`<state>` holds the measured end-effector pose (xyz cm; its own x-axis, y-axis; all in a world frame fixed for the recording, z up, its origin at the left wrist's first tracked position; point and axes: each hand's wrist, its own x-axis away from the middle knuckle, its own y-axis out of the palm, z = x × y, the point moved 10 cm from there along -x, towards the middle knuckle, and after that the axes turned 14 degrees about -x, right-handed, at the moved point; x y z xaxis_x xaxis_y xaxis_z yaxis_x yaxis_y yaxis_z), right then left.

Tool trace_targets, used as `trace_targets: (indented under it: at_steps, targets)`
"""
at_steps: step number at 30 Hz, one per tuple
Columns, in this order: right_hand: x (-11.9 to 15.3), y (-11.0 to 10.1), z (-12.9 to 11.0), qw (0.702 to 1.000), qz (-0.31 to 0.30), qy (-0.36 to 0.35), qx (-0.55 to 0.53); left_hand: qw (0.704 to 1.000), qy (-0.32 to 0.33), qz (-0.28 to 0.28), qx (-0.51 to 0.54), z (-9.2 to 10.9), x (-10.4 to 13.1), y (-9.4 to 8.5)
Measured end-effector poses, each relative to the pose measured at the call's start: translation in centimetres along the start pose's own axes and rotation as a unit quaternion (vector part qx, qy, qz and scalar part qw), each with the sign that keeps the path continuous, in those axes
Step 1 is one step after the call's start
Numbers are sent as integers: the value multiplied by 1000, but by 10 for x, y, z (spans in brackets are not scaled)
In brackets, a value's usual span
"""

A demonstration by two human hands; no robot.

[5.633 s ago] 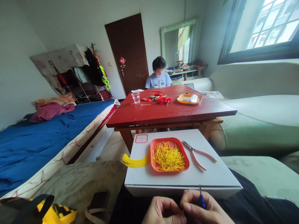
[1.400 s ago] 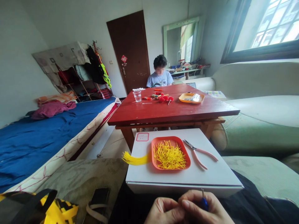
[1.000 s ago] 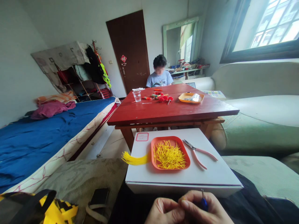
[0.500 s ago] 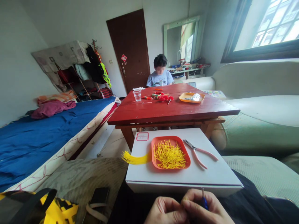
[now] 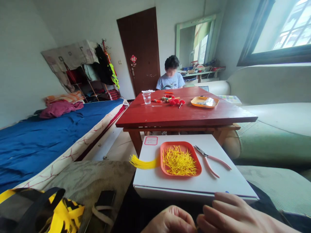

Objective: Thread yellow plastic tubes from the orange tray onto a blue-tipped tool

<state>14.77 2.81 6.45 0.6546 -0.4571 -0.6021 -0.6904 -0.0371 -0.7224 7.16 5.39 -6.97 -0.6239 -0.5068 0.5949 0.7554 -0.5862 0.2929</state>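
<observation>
My left hand point(image 5: 173, 220) is at the bottom edge, thumb and finger pinched together on something too small to make out. Close beside it, my right hand point(image 5: 225, 214) is closed with its back towards me. A bit of a small blue-handled tool point(image 5: 227, 192) peeks out beyond its knuckles; the rest is hidden. In front of both hands a white box point(image 5: 150, 184) carries an orange tray point(image 5: 163, 172) full of short yellow strands point(image 5: 178, 160). A bundle of longer yellow strands point(image 5: 145, 164) lies left of the tray, and pink-handled pliers point(image 5: 211, 161) lie to its right.
Beyond the box stands a red table point(image 5: 145, 118) with a plastic cup point(image 5: 146, 98), red tasselled items point(image 5: 176, 102) and a yellow tray point(image 5: 192, 103). A person point(image 5: 170, 79) sits behind it. A bed point(image 5: 60, 129) is left; a phone point(image 5: 104, 199) and bag point(image 5: 65, 213) lie nearer.
My right hand has turned over, so its back now faces up and the blue-handled tool is mostly hidden. My hands have moved slightly apart. The view has shifted a little to the left.
</observation>
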Motion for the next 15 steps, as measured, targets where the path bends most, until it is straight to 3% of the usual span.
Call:
trace_targets:
  at_steps: [2, 5, 10, 12, 15]
  targets:
    - [-1, 0, -5, 999, 34, -37, 19, 1000, 3, -25, -2, -3, -3, 2]
    - [-4, 2, -9, 998, 29, -58, 15, 1000, 2, -27, 6, -5, -6, 1]
    - [-7, -8, -6, 999, -1, -52, -5, 999, 5, 33, 25, -4, -3, -10]
    - [-2, -12, -3, 998, -9, -55, -23, 998, 29, 32, 40, 1, -2, -12]
    - [5, -5, 20, 997, -33, 39, -63, 995, 67, 27, 63, 8, -3, -13]
